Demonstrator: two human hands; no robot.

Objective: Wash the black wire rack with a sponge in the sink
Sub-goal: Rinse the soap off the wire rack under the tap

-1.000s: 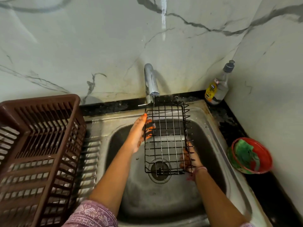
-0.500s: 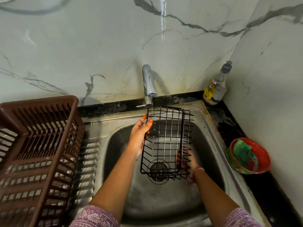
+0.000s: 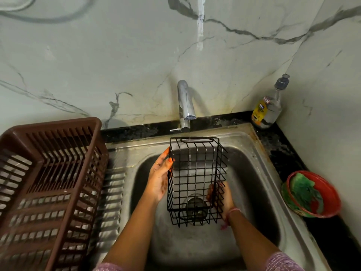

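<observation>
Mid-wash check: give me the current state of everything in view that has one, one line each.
Tap: on, thin stream falling into the rack.
Rack: held over the sink, under the stream.
Left hand: holds the rack's left side.
Right hand: grips its lower right side.
Bottle: upright, capped, nearly empty.
Red bowl: holds a green sponge.
Brown basket: upright.

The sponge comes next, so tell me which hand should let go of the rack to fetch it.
Right, probably. The green sponge sits in the red bowl on the counter to the right of the sink, nearest the right hand. The left hand holds the wire rack by its left side and could likely steady it.
</observation>
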